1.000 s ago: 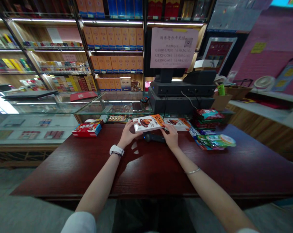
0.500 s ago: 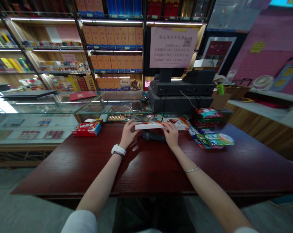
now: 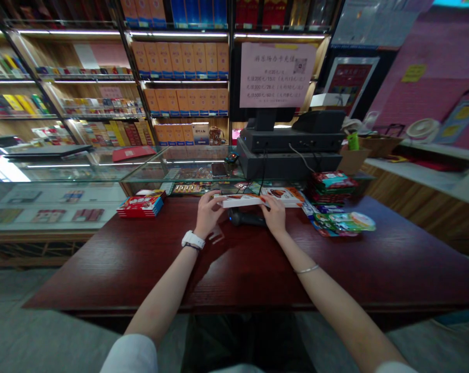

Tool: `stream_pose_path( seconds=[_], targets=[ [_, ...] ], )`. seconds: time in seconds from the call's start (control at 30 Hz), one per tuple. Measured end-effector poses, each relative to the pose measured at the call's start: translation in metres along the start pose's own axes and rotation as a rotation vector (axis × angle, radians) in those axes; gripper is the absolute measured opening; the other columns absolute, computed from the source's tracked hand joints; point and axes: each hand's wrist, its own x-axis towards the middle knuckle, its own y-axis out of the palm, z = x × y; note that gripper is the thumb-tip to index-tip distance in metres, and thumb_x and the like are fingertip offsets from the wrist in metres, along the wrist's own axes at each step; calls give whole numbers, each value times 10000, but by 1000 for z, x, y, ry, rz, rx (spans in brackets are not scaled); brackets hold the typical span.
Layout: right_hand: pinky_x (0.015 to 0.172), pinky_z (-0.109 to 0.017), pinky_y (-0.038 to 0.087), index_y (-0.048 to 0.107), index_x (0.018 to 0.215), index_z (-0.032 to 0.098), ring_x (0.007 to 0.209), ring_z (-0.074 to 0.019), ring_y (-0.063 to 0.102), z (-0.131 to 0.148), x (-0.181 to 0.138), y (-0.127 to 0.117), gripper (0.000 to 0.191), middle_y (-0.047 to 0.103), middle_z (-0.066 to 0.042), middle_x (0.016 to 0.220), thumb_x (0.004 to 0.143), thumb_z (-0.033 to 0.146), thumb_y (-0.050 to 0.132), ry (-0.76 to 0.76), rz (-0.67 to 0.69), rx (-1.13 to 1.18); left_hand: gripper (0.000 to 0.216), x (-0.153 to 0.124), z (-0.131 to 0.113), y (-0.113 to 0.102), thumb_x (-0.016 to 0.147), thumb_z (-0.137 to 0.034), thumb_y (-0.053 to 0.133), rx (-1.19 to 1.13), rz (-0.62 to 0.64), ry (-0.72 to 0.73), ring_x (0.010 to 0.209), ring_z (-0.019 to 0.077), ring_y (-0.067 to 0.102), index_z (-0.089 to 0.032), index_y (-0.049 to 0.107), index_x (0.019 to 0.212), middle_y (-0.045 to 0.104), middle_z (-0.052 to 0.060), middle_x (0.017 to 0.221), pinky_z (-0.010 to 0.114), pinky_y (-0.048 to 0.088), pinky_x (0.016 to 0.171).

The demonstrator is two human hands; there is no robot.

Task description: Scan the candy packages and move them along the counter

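Between my two hands is a flat white box (image 3: 241, 201) with an orange-and-brown print on top, raised above the wooden table. My left hand (image 3: 208, 213), with a white watch at the wrist, grips its left end. At the right end, the fingers of my right hand (image 3: 274, 213) are closed on it; a thin bracelet circles that forearm. Under the box lies a black handheld scanner (image 3: 247, 218), partly covered by it and my right hand. Just behind my right hand, a similar white box (image 3: 287, 197) rests on the table.
A stack of red packs (image 3: 140, 205) stands at the table's left. Green packets (image 3: 345, 223) and a pile of red packets (image 3: 333, 186) lie at the right. Beyond are the glass counter (image 3: 172, 168) and a black register (image 3: 291, 150) with a paper sign.
My left hand has shifted slightly to the right along with its end of the white box. The right hand stays almost in place, still gripping.
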Motion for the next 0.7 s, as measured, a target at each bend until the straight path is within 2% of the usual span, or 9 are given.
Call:
stream_pose_path(
  seconds=[0.1,0.17,0.37,0.5,0.7],
  targets=[
    [1089,-553,396,650,1249,222,1234,-292,569,16,0,-5,335,649,-128,1304,946,234,506,-88,3,-65,185,-2,-2,3,837,-187,689,29,0,20,1179,246,584,-278,738,990,660,43,1228,491,428,1092],
    [1165,-587,306,612,1313,258,1245,-282,562,32,0,-6,379,627,-105,1336,946,231,521,-185,46,-84,183,-3,-5,7,840,-177,680,60,4,36,1179,244,584,-290,740,969,670,34,1208,519,375,1138],
    [1222,-534,265,623,1315,279,1226,-235,582,72,-3,-2,378,697,-58,1219,972,198,486,-373,116,-75,162,-9,-15,18,846,-211,691,115,-3,68,1171,240,591,-302,730,974,683,26,1181,537,302,1187],
    [1230,-549,252,666,1248,269,1175,-222,614,74,-5,0,356,735,-39,1153,970,164,471,-420,134,-53,167,-9,-17,22,843,-205,692,116,18,98,1166,235,596,-289,721,985,684,31,1181,530,310,1184],
    [1230,-573,230,693,1164,283,1166,-224,622,57,-4,-2,336,749,-22,1152,946,136,484,-340,78,14,218,-9,-3,19,825,-163,670,132,45,56,1184,244,592,-275,712,1008,678,43,1199,559,267,1206]
  ],
)
